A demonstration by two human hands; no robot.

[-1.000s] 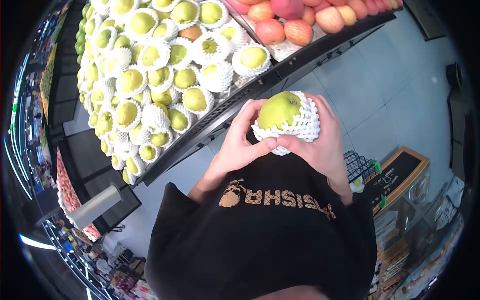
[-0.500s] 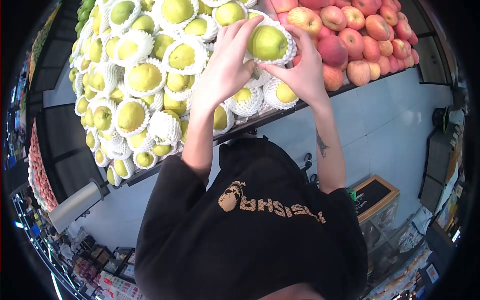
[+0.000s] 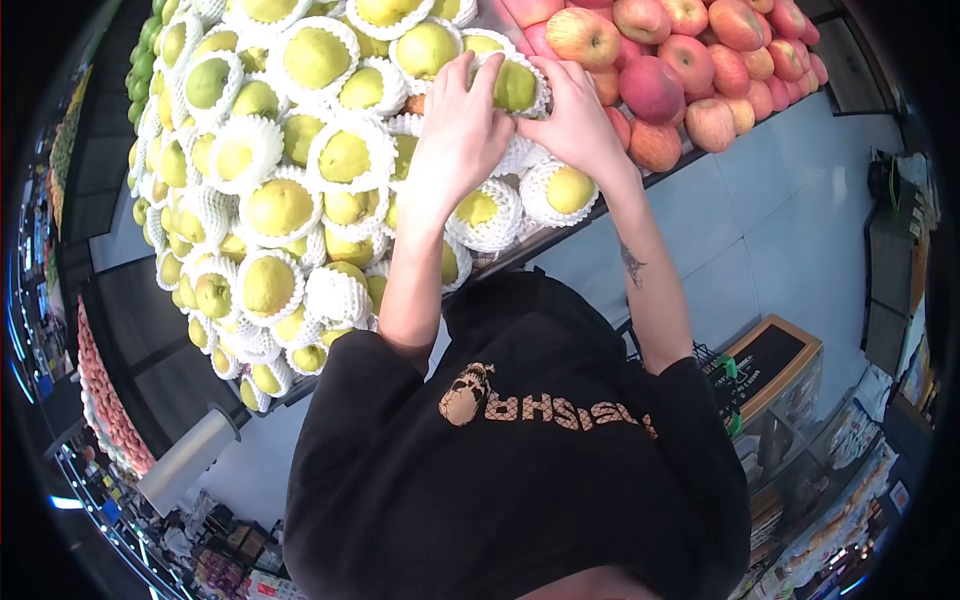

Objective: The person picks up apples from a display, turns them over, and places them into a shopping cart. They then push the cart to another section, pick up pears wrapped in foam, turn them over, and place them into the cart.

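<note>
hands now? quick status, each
Left hand: curled on the netted pear at the display.
Right hand: curled on the same pear's other side.

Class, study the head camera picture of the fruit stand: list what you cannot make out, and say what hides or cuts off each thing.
- Pear in foam net, head view: mostly covered by the left hand and right hand.
- Where the pear rests: hidden under both hands.
- Apples: cut off by the top edge.
- Basket: mostly hidden behind the person's sleeve.
- Goods on the lower right shelves: too small and warped.

Grocery shop: stacked fruit display (image 3: 300,200)
</note>
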